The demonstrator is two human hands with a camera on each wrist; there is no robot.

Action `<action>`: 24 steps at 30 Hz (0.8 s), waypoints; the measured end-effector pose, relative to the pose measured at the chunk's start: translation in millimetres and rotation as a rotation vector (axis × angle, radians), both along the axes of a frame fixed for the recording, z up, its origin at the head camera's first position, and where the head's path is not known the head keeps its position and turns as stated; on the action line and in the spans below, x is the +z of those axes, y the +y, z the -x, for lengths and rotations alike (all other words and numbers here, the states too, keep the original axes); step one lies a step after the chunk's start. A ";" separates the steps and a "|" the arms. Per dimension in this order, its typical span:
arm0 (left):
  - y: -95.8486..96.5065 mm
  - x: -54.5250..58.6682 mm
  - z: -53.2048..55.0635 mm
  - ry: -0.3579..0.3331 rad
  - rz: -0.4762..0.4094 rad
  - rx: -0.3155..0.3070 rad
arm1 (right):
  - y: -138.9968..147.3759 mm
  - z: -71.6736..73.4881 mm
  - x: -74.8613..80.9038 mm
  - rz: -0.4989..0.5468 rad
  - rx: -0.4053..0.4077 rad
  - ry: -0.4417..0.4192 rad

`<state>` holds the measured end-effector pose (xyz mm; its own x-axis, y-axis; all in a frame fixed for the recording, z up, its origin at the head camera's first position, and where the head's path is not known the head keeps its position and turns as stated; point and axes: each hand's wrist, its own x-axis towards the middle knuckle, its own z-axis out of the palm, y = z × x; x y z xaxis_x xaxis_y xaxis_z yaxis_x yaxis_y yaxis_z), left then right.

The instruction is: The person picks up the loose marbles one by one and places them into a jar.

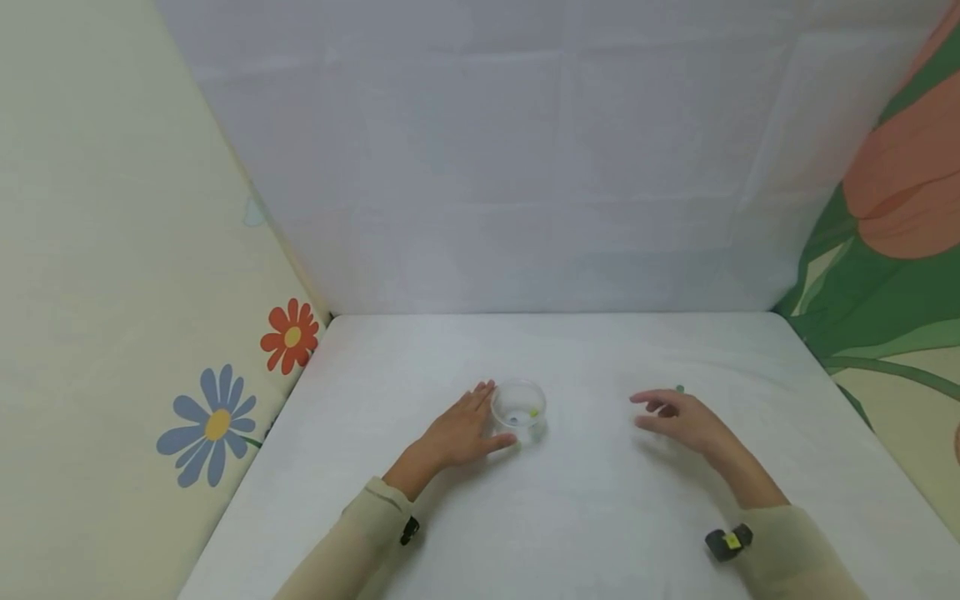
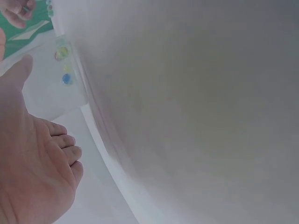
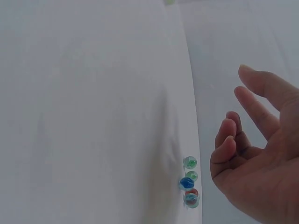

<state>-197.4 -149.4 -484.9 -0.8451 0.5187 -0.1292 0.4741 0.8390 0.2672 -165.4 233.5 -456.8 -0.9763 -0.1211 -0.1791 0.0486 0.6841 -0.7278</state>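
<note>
A clear round bowl [image 1: 519,403] stands on the white table with a few marbles in it, among them a yellow-green marble [image 2: 62,51] and a blue marble [image 2: 67,78]. Around its left side lies my left hand [image 1: 467,429], fingers straight and thumb spread along the near rim. To the right of the bowl, my right hand [image 1: 678,421] hovers with thumb and index finger apart and the other fingers curled, nothing between them. Several glass marbles sit beside it in the right wrist view, including a green marble [image 3: 190,162] and a dark blue marble [image 3: 187,183]. The head view shows one teal marble [image 1: 679,388] behind that hand.
White cloth [image 1: 525,167] hangs behind the table [image 1: 570,517]. On the left is a cream wall with a red flower [image 1: 292,337] and a blue flower [image 1: 217,425]; green leaves and a large pink flower [image 1: 915,167] are on the right.
</note>
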 end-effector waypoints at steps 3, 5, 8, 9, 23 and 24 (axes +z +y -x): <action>-0.1 1.0 -0.6 -0.002 -0.008 0.001 | 6.5 -2.2 1.3 -0.007 0.004 -0.002; 0.0 2.0 -1.0 -0.004 -0.018 0.000 | 10.4 -3.5 1.9 -0.001 0.008 -0.008; 0.2 3.6 -1.7 -0.006 -0.024 -0.002 | 16.2 -5.2 1.6 0.009 0.010 -0.009; 0.2 3.8 -1.8 -0.006 -0.025 -0.002 | 18.5 -5.6 1.2 0.015 0.016 -0.008; 0.1 1.3 -0.5 0.007 -0.014 -0.009 | 38.4 -9.3 -2.9 -0.007 0.004 -0.053; 0.1 1.6 -0.5 0.005 -0.013 -0.010 | 39.4 -9.7 -3.1 -0.007 0.008 -0.053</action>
<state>-196.9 -149.2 -483.3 -0.8407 0.5284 -0.1185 0.4834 0.8309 0.2755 -155.7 272.9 -459.9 -0.9645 -0.1272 -0.2314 0.0816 0.6898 -0.7194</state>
